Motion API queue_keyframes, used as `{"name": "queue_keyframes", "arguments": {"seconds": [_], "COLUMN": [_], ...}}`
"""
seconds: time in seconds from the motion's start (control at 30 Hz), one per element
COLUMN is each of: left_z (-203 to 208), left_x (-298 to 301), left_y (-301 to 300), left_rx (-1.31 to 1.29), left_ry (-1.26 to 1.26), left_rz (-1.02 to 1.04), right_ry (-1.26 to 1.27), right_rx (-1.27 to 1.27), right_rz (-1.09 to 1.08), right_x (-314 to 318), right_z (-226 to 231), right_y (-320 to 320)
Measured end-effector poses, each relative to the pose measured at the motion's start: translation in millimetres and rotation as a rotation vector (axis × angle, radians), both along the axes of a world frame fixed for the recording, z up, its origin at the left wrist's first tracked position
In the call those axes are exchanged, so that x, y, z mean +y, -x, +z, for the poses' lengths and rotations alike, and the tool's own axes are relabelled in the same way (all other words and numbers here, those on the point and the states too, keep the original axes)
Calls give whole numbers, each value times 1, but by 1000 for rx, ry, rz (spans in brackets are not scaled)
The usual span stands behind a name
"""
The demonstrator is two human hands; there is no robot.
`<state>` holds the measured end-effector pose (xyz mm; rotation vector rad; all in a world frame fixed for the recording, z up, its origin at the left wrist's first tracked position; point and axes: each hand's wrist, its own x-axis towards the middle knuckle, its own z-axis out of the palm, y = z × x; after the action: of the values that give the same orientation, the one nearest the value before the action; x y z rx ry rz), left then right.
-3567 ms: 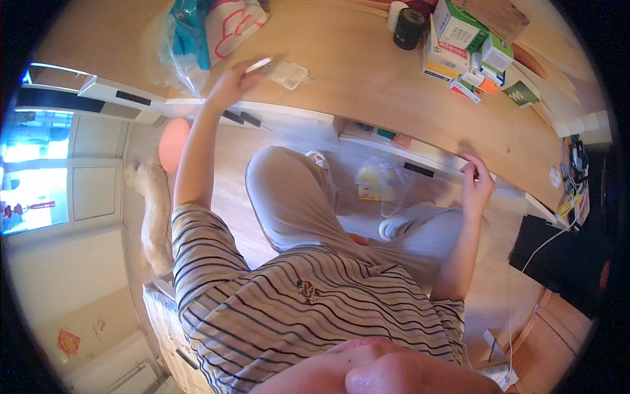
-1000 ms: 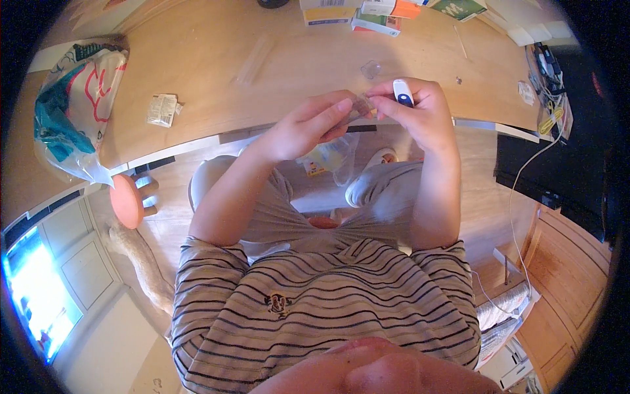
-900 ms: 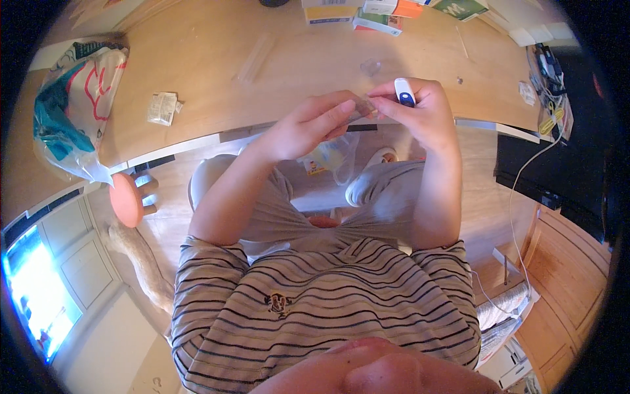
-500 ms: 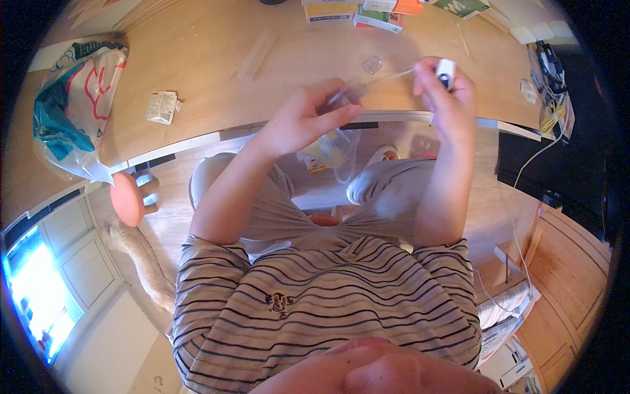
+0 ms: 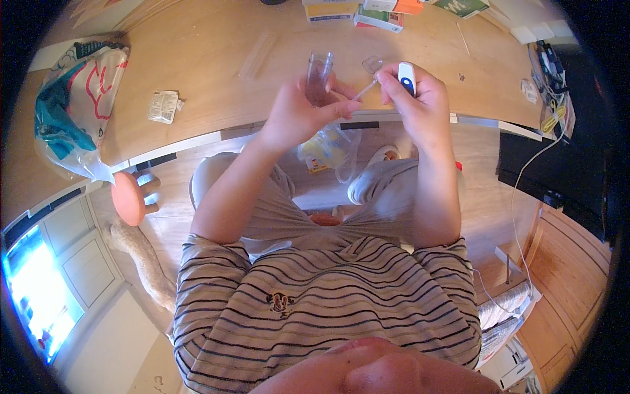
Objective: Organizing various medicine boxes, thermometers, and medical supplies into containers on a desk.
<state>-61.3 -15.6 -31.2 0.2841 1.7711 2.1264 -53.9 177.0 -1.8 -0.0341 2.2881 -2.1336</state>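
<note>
My left hand (image 5: 307,108) is closed around a clear, see-through tube (image 5: 319,69), its upper end pointing away from me over the desk. Between the fingertips of both hands runs a thin white stick (image 5: 367,89), which looks like a cotton swab. My right hand (image 5: 420,95) pinches the stick's far end. It also holds a white handheld device (image 5: 407,77) with a dark blue oval on it, perhaps a digital thermometer. On the desk just beyond the right fingertips lies a small clear cap (image 5: 373,63). Whether the left fingers grip the stick's near end is hard to see.
The wooden desk (image 5: 216,72) carries a plastic bag (image 5: 82,105) and a small white packet (image 5: 163,107) at left. Boxes (image 5: 379,21) stand at the back, with another thin stick (image 5: 463,38) to their right. Cables (image 5: 553,118) lie at the right edge. An orange stool (image 5: 128,199) stands below left.
The tube in my left hand has tipped to point away from me and shows clearly. My right hand has moved left, bringing the device and stick closer to my left hand.
</note>
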Motion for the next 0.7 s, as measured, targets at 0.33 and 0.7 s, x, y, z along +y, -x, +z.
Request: {"name": "queue_keyframes", "arguments": {"seconds": [0.33,0.7], "left_z": [7,6], "left_x": [3,5], "left_y": [-4,-8], "left_rx": [-210,-195], "left_ry": [-78,-42], "left_rz": [-154,-303], "right_ry": [445,283], "right_rx": [87,421], "right_rz": [45,-516], "right_x": [10,28], "right_z": [-4,6], "right_y": [7,11]}}
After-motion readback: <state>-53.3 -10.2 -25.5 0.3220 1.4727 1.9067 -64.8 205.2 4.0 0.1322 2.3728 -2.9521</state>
